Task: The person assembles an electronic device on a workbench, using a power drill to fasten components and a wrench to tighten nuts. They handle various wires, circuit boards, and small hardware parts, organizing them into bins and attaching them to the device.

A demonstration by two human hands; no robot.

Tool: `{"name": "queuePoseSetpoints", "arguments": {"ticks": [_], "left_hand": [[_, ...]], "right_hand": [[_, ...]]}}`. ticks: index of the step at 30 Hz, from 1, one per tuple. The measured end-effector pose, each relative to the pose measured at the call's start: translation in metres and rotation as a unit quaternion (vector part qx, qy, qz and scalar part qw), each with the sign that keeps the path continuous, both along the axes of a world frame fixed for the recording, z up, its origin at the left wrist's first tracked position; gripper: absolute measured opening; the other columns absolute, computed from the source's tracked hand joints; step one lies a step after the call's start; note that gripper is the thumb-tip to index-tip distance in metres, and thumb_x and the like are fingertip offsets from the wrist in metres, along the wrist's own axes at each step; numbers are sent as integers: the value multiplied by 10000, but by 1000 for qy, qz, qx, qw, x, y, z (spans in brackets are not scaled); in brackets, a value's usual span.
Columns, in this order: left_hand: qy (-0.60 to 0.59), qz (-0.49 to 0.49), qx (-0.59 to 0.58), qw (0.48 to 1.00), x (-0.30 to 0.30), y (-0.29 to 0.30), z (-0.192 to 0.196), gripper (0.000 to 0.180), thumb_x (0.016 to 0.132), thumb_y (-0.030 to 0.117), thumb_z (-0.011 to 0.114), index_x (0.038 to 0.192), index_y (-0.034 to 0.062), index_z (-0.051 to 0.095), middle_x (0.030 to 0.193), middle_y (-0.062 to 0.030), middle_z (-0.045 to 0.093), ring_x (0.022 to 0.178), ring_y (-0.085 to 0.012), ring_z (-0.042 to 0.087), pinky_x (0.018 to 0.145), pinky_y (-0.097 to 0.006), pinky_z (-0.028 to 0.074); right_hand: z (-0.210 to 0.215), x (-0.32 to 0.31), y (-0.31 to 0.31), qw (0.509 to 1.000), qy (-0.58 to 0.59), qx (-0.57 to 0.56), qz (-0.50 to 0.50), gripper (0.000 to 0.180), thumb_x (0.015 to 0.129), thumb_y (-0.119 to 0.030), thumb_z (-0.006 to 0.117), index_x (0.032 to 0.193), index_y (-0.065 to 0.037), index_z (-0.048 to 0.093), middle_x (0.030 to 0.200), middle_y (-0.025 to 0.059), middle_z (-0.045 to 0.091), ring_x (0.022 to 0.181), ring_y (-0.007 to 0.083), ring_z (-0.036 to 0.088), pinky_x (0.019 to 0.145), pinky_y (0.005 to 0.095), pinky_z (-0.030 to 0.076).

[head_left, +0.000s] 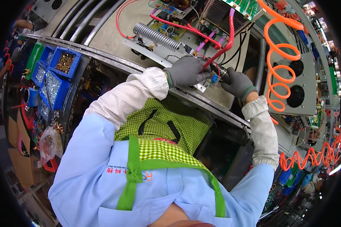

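Observation:
My left hand, in a grey glove, lies at the near edge of an open electronic assembly on a metal plate. Its fingers are bent together beside the lower end of a thick red cable; what they pinch is hidden. To the right, my right hand, gloved the same way, has its fingers closed round the end of a dark cylindrical part. A small blue component sits just below that part, between the hands. A large metal coil spring stretches across the assembly behind my left hand.
Metal rollers run at the upper left. Blue bins of screws stand at the left. An orange coiled hose hangs at the right, before a grey housing with fans. A metal rail borders the bench.

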State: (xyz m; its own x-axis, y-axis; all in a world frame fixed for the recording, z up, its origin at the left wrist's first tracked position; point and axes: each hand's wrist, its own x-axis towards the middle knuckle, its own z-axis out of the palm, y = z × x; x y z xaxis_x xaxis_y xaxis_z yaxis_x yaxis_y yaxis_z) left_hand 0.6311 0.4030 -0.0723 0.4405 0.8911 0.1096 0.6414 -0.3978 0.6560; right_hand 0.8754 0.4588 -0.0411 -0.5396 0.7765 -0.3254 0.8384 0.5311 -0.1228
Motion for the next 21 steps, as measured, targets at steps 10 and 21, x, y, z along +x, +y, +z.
{"name": "queuePoseSetpoints", "arguments": {"ticks": [10,21], "left_hand": [[1,-7,-15,1000,0,-4,4,270,905,356,584,992,118,678,962,-136,664,896,-336,645,810,-449,495],[129,32,5,991,-4,-26,31,701,806,642,598,1229,84,562,1101,-175,632,996,-348,620,856,-437,479]], "right_hand": [[-7,4,-1,1000,-2,-4,-5,494,763,-383,678,1099,-67,501,856,230,663,838,420,650,746,496,506],[60,-2,14,991,-30,92,-87,616,642,-494,768,1103,-119,608,938,175,697,890,368,673,779,447,520]]}}
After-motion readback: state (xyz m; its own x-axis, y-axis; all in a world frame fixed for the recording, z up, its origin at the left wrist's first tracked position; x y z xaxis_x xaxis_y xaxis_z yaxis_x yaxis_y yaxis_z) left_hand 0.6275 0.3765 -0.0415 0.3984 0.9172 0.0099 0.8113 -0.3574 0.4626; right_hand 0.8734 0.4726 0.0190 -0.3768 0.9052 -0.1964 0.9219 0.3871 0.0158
